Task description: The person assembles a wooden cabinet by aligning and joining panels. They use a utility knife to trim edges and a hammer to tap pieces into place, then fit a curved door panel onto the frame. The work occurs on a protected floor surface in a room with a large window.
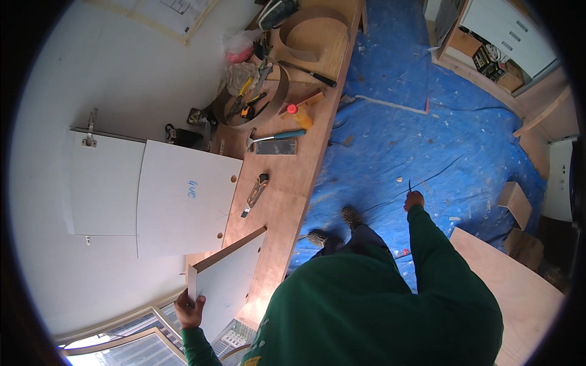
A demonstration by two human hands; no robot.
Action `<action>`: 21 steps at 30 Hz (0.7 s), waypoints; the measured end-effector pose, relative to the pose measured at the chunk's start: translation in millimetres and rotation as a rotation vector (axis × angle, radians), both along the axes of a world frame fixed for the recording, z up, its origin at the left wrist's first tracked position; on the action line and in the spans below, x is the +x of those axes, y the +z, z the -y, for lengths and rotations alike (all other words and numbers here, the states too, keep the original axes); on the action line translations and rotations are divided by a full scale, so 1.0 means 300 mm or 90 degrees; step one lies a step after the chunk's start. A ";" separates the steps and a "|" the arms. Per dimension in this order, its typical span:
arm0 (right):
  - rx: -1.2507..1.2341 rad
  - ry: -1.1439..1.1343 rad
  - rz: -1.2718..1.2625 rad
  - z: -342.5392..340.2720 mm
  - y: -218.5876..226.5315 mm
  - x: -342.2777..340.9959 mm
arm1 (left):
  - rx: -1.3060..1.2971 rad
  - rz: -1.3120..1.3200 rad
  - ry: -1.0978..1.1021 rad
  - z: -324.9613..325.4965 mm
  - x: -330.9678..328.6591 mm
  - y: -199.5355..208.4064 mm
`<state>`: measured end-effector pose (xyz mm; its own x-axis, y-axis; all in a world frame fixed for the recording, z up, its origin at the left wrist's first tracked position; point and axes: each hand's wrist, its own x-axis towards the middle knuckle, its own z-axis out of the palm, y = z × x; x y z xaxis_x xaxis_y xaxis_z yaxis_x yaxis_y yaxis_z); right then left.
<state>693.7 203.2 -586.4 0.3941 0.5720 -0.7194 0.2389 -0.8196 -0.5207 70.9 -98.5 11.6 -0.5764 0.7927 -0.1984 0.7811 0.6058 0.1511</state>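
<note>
My left hand (pixel 190 309) grips the corner of a white panel (pixel 229 282) with brown edges. The panel stands tilted at the near end of the wooden workbench (pixel 282 194). Out to the right, above the floor, my right hand (pixel 414 200) is closed around a thin, dark, slightly curved tool (pixel 409 185). Its tip points away from me; too little shows to tell its kind. On the bench lie a utility knife (pixel 255 194), a claw hammer (pixel 281 136) with a teal handle and a flat grey block (pixel 276 147).
Another white panel (pixel 183 201) leans on the wall. Farther along the bench are a yellow bottle (pixel 301 117) with a red cap, coiled edging strips (pixel 284 91) and a black-handled tool (pixel 314 75). Blue sheeting (pixel 390 140) covers the floor; a wooden board (pixel 506 293) is at right.
</note>
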 end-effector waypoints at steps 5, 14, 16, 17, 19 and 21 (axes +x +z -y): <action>0.022 0.411 0.131 -0.340 0.334 -0.596 | 0.029 0.023 -0.010 0.007 0.007 -0.003; -0.022 0.735 -0.022 -0.179 0.318 -0.638 | 0.022 0.011 0.024 0.005 0.003 0.000; -0.130 0.915 0.041 -0.087 0.230 -0.523 | 0.024 0.002 0.026 0.001 0.000 0.001; -0.117 0.922 0.125 -0.013 0.204 -0.465 | 0.026 0.013 0.039 -0.001 -0.003 0.002; -0.172 0.962 0.165 0.063 0.189 -0.321 | 0.044 0.028 0.042 -0.005 -0.009 0.002; -0.254 0.989 0.162 0.086 0.211 -0.208 | 0.064 0.034 0.061 -0.005 -0.015 0.002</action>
<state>631.3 177.4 -523.1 -0.2285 0.3147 -0.9213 0.9625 0.2148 -0.1654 66.5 -97.1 12.3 -0.6410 0.7522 -0.1525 0.7099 0.6566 0.2547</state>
